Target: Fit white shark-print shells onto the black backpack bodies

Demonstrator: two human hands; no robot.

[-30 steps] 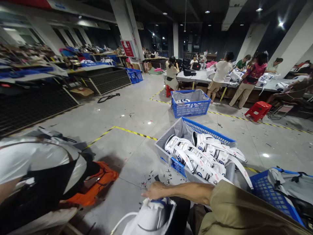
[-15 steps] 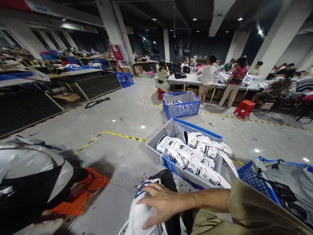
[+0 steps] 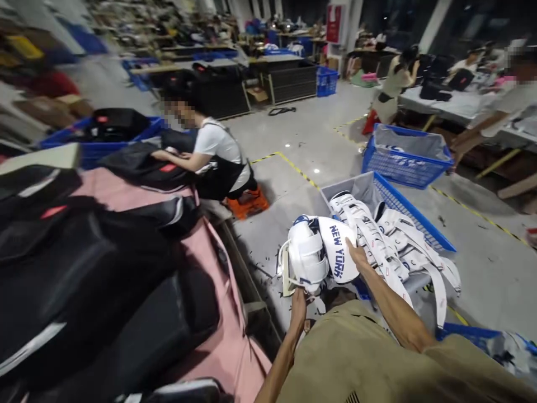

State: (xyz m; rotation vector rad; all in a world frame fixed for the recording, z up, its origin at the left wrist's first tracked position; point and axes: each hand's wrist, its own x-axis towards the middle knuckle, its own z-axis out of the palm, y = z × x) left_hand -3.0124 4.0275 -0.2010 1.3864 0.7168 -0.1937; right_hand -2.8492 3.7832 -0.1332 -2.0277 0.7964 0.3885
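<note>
A white bag [image 3: 308, 252] with straps and a white panel [image 3: 337, 254] lettered "NEW YORK" in blue is held in front of me. Whether the panel belongs to the same bag, I cannot tell. My right hand [image 3: 356, 256] grips the panel's right edge, its fingers partly hidden behind it. At the bag's lower end is my left hand [image 3: 299, 298], closed on it with the fingertips hidden. Just right of the bag, a blue basket [image 3: 413, 210] with a grey lining holds several similar white bags [image 3: 369, 238], their straps hanging over the rim.
To my left, black bags [image 3: 104, 268] cover a table with a pink cloth [image 3: 213, 330]. A co-worker [image 3: 220, 148] sits beyond it on an orange stool [image 3: 247, 204], handling a black bag. Another blue basket [image 3: 405, 159] stands farther ahead; a further one [image 3: 470, 331] is at lower right.
My view has swung left and down, bringing the black bags and seated co-worker into sight. The right hand, earlier spread over a white bag, now grips the lettered panel; my left hand has appeared.
</note>
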